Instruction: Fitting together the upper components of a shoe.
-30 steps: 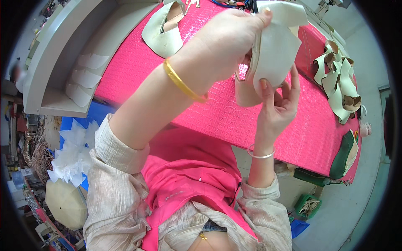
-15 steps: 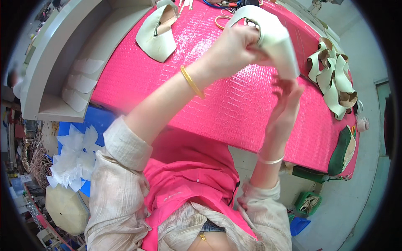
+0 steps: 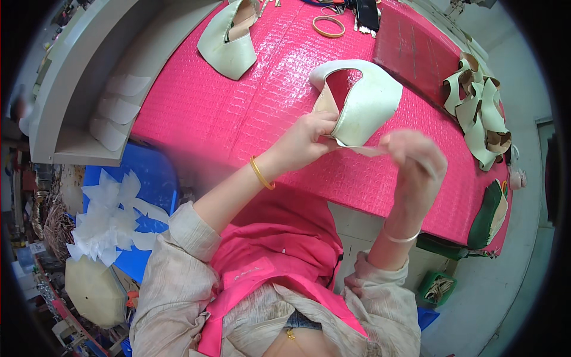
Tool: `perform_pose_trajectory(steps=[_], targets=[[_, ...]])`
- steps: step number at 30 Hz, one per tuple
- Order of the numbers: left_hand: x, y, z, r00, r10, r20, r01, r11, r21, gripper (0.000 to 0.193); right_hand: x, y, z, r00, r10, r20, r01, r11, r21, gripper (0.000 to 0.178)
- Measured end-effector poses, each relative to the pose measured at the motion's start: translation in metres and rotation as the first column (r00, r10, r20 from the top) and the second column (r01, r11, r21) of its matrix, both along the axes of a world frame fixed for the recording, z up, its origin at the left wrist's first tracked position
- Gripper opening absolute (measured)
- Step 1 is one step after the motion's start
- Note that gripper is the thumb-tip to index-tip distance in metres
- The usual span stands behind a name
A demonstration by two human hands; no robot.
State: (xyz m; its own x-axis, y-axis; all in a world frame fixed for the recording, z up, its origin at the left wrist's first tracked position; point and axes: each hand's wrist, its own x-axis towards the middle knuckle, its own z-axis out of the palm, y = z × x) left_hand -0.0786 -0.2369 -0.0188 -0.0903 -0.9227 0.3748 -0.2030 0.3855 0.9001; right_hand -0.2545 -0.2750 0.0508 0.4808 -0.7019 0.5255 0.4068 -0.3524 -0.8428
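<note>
A pale mint shoe upper (image 3: 375, 98) with a beige lining rests on the pink-covered table in front of me. My left hand (image 3: 306, 140) is closed on its near end, fingers pinching the edge. From that edge a thin whitish strip (image 3: 364, 150) stretches across to my right hand (image 3: 416, 156), whose fingers are closed on its other end. Motion smears the right hand and the strip, so its material is unclear. Farther back on the left lies a similar shoe upper (image 3: 228, 52), away from both hands.
Several more uppers (image 3: 476, 113) are heaped at the far right, beside a dark red slab (image 3: 410, 50). A tape roll (image 3: 328, 27) lies at the back. To the left stand a grey shelf (image 3: 62, 113) and a blue bin (image 3: 156, 172) with translucent white pieces (image 3: 107, 217).
The shoe upper has come down from a raised position onto the table, my left hand moving with it. My right hand, earlier with fingers apart, is now closed on the strip, farther right and lower.
</note>
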Motion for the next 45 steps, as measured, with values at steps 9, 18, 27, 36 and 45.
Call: perform_pose_trajectory(steps=[9,18,27,36,45], targets=[[0.004,0.027,-0.007,0.992,-0.11,-0.063,0.114,0.991,0.064,0.02,0.029,-0.046,-0.032,0.923,-0.266,-0.28,0.333,0.915,0.229,0.015],[0.016,0.037,-0.007,0.961,-0.18,-0.211,0.265,0.819,0.508,0.033,0.03,-0.022,-0.048,0.883,-0.209,-0.419,0.327,0.916,0.232,0.014],[-0.01,0.034,0.004,0.777,-0.117,-0.618,0.465,0.768,0.44,0.053,0.02,-0.002,-0.058,0.883,-0.298,-0.363,0.384,0.903,0.193,0.023],[-0.015,0.054,0.004,0.849,-0.12,-0.515,0.344,0.865,0.365,0.08,-0.006,0.02,-0.071,0.989,-0.12,-0.088,0.135,0.472,0.871,0.029],[-0.024,0.087,-0.009,0.943,0.121,-0.309,0.034,0.892,0.451,0.025,-0.011,-0.019,-0.067,0.981,-0.181,-0.077,0.193,0.81,0.554,0.019]])
